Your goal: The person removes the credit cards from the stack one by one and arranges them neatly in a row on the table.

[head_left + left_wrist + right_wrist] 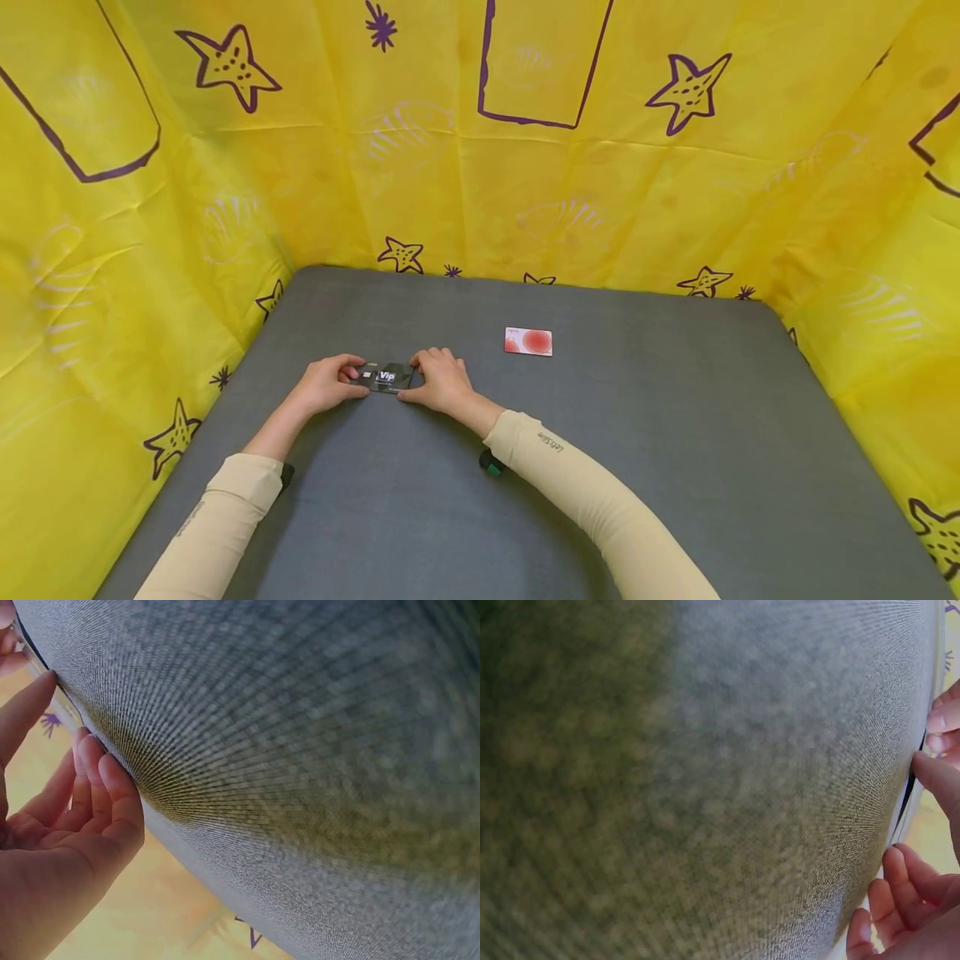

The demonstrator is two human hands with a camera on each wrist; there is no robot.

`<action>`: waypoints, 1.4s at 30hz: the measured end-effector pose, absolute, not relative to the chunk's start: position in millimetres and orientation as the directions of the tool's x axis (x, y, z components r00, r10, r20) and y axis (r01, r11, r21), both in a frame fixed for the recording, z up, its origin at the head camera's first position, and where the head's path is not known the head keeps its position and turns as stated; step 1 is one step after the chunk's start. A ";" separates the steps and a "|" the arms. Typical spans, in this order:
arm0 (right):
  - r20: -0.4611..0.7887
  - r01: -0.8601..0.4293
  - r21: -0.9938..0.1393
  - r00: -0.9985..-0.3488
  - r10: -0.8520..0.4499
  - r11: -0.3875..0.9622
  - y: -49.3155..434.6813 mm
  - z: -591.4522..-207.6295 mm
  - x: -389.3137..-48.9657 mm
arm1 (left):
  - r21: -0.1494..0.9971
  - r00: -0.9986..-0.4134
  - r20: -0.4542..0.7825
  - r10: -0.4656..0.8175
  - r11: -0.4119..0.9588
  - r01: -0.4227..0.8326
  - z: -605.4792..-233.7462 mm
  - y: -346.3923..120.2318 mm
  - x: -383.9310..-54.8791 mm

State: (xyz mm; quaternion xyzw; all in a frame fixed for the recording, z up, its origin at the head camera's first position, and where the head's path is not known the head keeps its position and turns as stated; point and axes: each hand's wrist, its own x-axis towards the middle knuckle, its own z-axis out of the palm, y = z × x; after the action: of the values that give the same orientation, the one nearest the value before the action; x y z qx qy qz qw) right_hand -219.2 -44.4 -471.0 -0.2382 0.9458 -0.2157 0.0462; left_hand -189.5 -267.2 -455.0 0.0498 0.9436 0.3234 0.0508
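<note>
A black card (387,377) marked "Vip" lies face up at or just above the grey surface, left of the middle. Its left end is pinched by my left hand (324,384), thumb on the near edge and fingers on the far side. At the other end my right hand (444,382) pinches the card the same way. Both wrist views show it nearly edge-on, as a thin dark strip between thumb and fingers. Farther back to the right lies a white card with red circles (528,342), apart from both hands.
The grey padded tabletop (675,450) has rounded far corners. Yellow cloth (465,192) with purple starfish drawings hangs along the back and both sides. A dark band with a green patch (491,463) sits at the right sleeve's cuff.
</note>
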 end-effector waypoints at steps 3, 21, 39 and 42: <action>0.016 -0.430 -0.433 -0.882 -0.470 0.792 -44.2 -471.9 -219.2 | 0.616 -0.990 -0.071 0.124 0.786 0.054 -454.8 -266.7 -188.7; 0.009 -0.426 -0.443 -0.882 -0.471 0.789 -43.0 -474.2 -220.0 | 0.625 -0.990 -0.070 0.118 0.779 0.049 -456.4 -267.4 -190.4; 0.009 -0.453 -0.447 -0.865 -0.502 0.771 -39.7 -473.1 -218.9 | 0.625 -0.989 -0.063 0.134 0.778 0.066 -457.2 -266.5 -190.0; 0.002 -0.448 -0.460 -0.864 -0.504 0.767 -38.0 -472.7 -217.3 | 0.620 -0.988 -0.045 0.145 0.780 0.087 -456.4 -265.0 -189.1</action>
State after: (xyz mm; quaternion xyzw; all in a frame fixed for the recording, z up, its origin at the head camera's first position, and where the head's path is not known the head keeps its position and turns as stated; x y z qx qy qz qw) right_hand -217.3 -38.0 -472.7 -0.2537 0.9379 -0.2287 0.0609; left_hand -189.1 -265.0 -456.4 0.0616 0.9423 0.3261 0.0450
